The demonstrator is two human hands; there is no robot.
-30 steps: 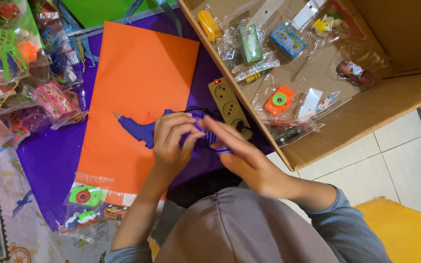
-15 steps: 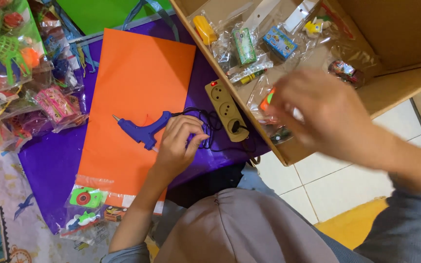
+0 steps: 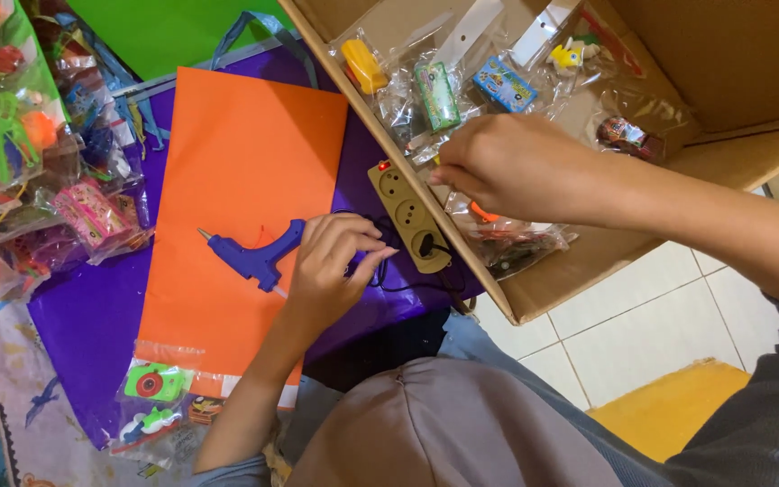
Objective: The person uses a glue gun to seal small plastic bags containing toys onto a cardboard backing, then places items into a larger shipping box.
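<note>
My left hand (image 3: 335, 271) is curled over the rear of a blue glue gun (image 3: 250, 254). The gun lies on an orange paper sheet (image 3: 245, 153) with its nozzle pointing left. My right hand (image 3: 516, 167) reaches into an open cardboard box (image 3: 579, 271), its fingertips pinched on a clear plastic toy packet (image 3: 426, 149) at the box's near wall. A beige power strip (image 3: 403, 212) with a red light lies between the two hands, and a black cord is plugged into it.
The orange sheet lies on purple paper (image 3: 83, 334), with a green sheet (image 3: 200, 32) behind. Bagged toys are piled at the left (image 3: 38, 180), and another packet (image 3: 160, 397) lies near my left forearm. More small toy packets (image 3: 502, 86) fill the box. White floor tiles (image 3: 642, 307) and a yellow mat (image 3: 678, 406) are at the right.
My right hand left the glue gun, swung right and now reaches down into the box among the packets. My left hand stays on the gun.
</note>
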